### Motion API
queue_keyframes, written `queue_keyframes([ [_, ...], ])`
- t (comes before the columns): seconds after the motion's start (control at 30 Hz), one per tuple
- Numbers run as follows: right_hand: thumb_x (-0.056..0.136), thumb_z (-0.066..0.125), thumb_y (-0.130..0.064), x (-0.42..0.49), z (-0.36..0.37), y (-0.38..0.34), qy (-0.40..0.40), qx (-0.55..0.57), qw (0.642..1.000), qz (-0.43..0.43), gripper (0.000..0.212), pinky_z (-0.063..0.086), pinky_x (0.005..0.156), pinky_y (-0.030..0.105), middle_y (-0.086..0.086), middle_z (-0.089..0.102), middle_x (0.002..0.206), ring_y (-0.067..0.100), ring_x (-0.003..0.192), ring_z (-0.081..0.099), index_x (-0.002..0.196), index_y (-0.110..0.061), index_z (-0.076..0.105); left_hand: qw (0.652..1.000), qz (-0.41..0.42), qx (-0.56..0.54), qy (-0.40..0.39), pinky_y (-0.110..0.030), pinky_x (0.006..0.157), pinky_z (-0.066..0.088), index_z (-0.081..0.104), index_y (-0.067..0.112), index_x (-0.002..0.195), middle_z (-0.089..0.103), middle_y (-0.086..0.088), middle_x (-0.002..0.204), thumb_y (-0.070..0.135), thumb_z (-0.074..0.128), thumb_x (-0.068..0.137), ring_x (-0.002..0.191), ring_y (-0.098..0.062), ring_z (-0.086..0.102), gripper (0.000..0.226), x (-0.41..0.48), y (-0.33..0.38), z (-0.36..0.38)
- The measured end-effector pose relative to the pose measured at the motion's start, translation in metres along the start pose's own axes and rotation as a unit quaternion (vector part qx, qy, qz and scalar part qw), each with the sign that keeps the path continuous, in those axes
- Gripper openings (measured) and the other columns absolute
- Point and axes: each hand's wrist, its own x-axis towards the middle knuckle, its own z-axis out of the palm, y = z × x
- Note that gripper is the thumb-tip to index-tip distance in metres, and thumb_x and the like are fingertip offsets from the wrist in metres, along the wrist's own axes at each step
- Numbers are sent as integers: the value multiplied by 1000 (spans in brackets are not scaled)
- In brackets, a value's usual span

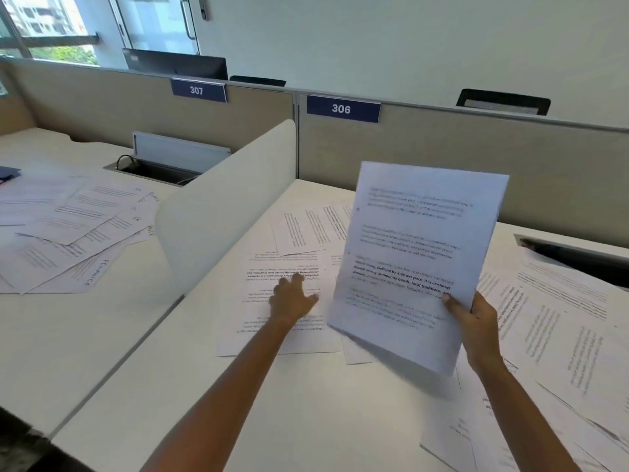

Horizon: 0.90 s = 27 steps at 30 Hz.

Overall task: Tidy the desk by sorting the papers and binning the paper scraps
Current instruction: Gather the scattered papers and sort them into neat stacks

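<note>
- Right hand, 4 o'clock: thumb in front, fingers behind, pinching the lower right edge of a sheaf of papers, held upright above the desk.
- Left hand, centre: fingers spread, resting flat on a printed sheet lying on the desk.
- Loose papers, 3 to 5 o'clock: overlapping, askew.
- Divider, 10 o'clock: white, curved.
- Scattered pages, 9 o'clock: on the neighbouring desk.

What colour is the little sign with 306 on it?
The rectangular plastic number sign reading 306 is dark navy blue with white digits, seen in the head view.
</note>
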Motion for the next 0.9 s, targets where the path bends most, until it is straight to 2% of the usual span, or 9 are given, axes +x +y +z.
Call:
queue_keyframes([
  [0.07,87,59,-8,5,-2,4,-3,-9,1000,29,21,52,76,38,14,64,108,27,89,60,107,-13,60,996,-54,77,1,-46,106,34,31,10,140,33,-21,143,46,54,89,134,-35,32,67,1,-13,-7],
  [0.2,89,56,-4,8,-5,15,-22,-16,994,108,27,48,91,45,18,63,115,28,94,59,115,-6,59,975,-170,145,-11,-53,115,15,13,8,147,5,-32,151,62,52,83,142,-44,6,92,-6,-36,-19],
  [0.3,89,55,-1,10,-9,21,-40,-52,986,153,30,48,92,44,18,62,118,30,96,59,118,-3,57,965,-234,115,-3,-55,114,17,7,8,147,0,-32,152,72,58,70,142,-44,6,112,-11,-52,-25],
  [0.47,88,58,-3,11,-11,24,-113,-190,952,212,33,46,97,49,22,60,120,38,107,58,119,4,53,961,-236,142,1,-53,108,30,2,8,148,11,-30,150,71,64,65,138,-44,19,121,-3,-61,-34],
  [0.57,85,61,-5,8,-9,25,-116,-241,941,209,36,45,98,49,23,60,120,38,107,58,120,4,52,962,-229,146,10,-48,104,36,4,7,148,20,-26,145,66,69,65,132,-39,30,120,3,-68,-40],
  [0.67,83,65,-7,4,-5,27,-101,-278,934,200,44,45,91,37,21,57,123,36,110,55,122,2,47,962,-241,123,19,-46,102,38,6,8,147,23,-23,143,58,74,65,132,-35,30,118,5,-78,-48],
  [0.73,82,66,-9,0,-3,29,-97,-293,931,197,47,41,84,33,21,55,124,35,111,54,123,1,45,966,-249,61,23,-47,104,37,10,5,145,25,-23,142,47,79,67,133,-36,31,112,6,-86,-55],
  [0.83,82,66,-10,-1,-1,31,-91,-295,930,198,48,40,81,31,20,55,123,34,110,54,123,0,44,969,-235,-59,47,-48,104,36,25,-2,136,40,-25,138,21,78,74,129,-40,40,84,7,-96,-62],
  [0.9,82,66,-10,-1,0,30,-89,-302,929,194,49,40,81,31,20,55,123,34,109,54,124,-1,42,968,-210,-90,100,-46,99,40,34,1,133,51,-23,131,8,69,80,122,-39,49,64,4,-96,-61],
])
